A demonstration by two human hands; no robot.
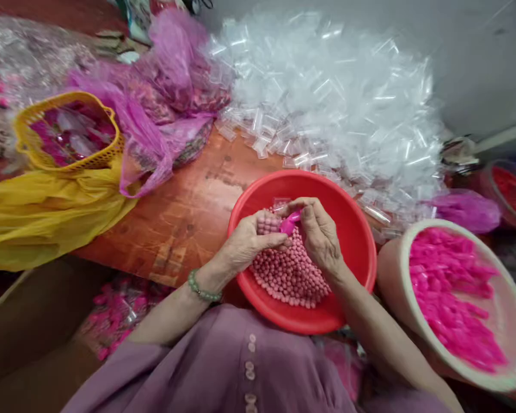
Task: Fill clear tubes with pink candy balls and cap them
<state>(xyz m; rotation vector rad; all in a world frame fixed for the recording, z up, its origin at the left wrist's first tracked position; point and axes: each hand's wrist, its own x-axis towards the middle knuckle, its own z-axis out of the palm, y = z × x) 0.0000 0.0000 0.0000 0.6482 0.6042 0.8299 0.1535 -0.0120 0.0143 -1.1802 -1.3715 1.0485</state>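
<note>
Over a red basin, my left hand grips a clear tube filled with pink beads. A bright pink plastic cap sits at the tube's right end. The fingers of my right hand pinch the narrow tip of that cap. Below both hands, many loose pink beads lie in the basin. Part of the tube is hidden behind my left fingers.
A large pile of clear tubes covers the table's back. At right stands a white bucket of pink plastic caps. Leftward are a yellow basket, a yellow bag and purple bags. The wooden tabletop shows between them.
</note>
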